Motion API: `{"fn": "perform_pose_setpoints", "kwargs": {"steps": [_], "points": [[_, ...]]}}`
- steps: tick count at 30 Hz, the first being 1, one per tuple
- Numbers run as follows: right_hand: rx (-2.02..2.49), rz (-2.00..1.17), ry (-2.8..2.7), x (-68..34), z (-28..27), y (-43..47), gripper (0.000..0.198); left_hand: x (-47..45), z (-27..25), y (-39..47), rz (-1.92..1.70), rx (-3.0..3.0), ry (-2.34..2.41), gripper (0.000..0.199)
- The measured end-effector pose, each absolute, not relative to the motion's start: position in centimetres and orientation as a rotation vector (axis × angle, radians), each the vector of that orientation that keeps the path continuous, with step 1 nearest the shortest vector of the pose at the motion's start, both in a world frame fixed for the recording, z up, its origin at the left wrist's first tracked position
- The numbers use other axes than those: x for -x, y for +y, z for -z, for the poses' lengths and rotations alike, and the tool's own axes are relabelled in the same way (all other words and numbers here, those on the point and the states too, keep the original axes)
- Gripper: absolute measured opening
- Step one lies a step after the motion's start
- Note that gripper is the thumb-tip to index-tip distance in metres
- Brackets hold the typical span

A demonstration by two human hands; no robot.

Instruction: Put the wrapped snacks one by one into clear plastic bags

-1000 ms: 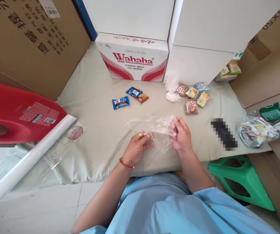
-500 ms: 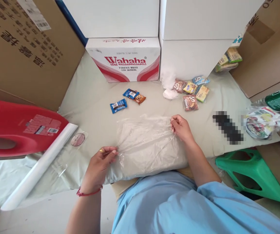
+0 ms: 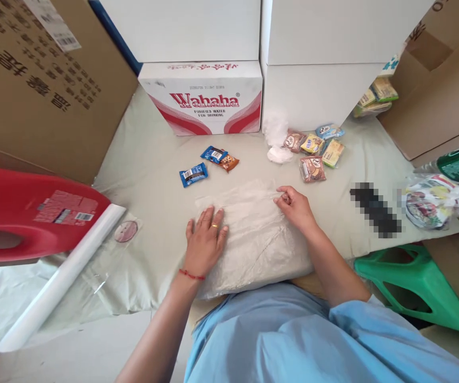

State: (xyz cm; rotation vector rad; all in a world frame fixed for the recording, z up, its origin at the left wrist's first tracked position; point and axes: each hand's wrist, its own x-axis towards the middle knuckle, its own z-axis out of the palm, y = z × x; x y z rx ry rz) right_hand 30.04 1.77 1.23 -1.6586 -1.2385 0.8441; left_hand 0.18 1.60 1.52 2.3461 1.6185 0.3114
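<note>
A thin clear plastic bag (image 3: 253, 250) is spread over the front edge of the cloth-covered table, wrinkled and close to my body. My left hand (image 3: 206, 239) lies flat on its left side, palm down with the fingers apart. At the bag's upper right corner, my right hand (image 3: 295, 207) has its fingers curled in and appears to pinch the film. Beyond the bag lie small snack packs: a blue one (image 3: 193, 174), and another blue one (image 3: 214, 154) overlapping a brown one (image 3: 229, 162).
Several wrapped snacks (image 3: 312, 168) and white crumpled plastic (image 3: 276, 132) sit before white boxes (image 3: 201, 101). At left are a red jug (image 3: 25, 207), a white roll (image 3: 61, 276) and a round pink item (image 3: 126, 231). A green stool (image 3: 432, 287) stands at right.
My left hand has let go of the bag's left edge and moved up and right, now flat on the film. The bag lies flatter. My right hand has barely shifted.
</note>
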Motion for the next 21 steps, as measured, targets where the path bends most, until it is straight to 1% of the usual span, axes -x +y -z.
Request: {"fn": "perform_pose_setpoints", "kwargs": {"steps": [2,4,7,9,11,14,17,19,21], "points": [[1.718,-0.797,-1.257,-30.9,-1.4,2.3,0.031,-0.1,-0.8,2.4,-0.19,-2.375,1.606,0.058],[1.849,-0.679,-1.314,-31.6,-1.9,2.7,0.034,0.0,-0.9,3.2,-0.163,-2.387,1.603,0.059],[1.964,-0.394,-1.4,-31.7,-2.9,2.5,0.041,0.0,-1.7,4.1,-0.257,-2.376,1.656,0.059],[1.871,-0.32,-1.484,-31.0,-3.6,1.9,0.041,0.0,-1.9,4.5,-0.323,-2.383,1.676,0.059],[1.692,-0.416,-1.669,-29.8,-4.0,1.0,0.038,0.1,-1.7,4.8,-0.321,-2.382,1.68,0.059],[1.431,-0.721,-1.987,-28.6,-4.0,-0.4,0.033,0.2,-1.1,5.3,-0.249,-2.364,1.697,0.059],[1.358,-0.97,-2.09,-28.9,-3.8,-1.3,0.034,0.3,-0.6,5.6,-0.245,-2.373,1.702,0.059],[1.398,-1.009,-2.044,-29.8,-4.2,-1.2,0.03,0.3,-0.5,5.7,-0.267,-2.373,1.691,0.059],[1.458,-0.943,-1.961,-30.4,-5.0,-0.2,0.023,0.4,-0.5,5.7,-0.287,-2.363,1.676,0.059]]}}
